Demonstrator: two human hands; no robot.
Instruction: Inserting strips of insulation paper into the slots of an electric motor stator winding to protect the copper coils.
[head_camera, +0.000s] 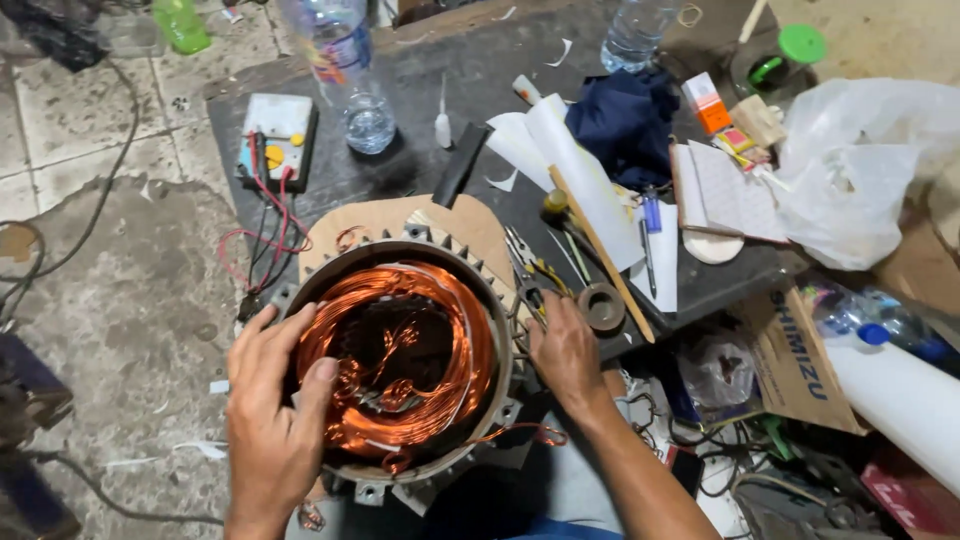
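At the counter's (400, 170) near edge sits a stator (400, 350) packed with copper windings (440, 370). Left hand (270, 400) lies open over its left rim, thumb on the wire. Right hand (565, 350) grips the right rim, fingers curled, beside pliers (525, 262) and a tape roll (603, 305).

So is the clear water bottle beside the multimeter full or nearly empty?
Nearly empty: the water bottle holds water only around its base, clear plastic elsewhere.

Two bare forearms, left hand (268, 410) and right hand (566, 352) ungloved, no sleeves, no rings.
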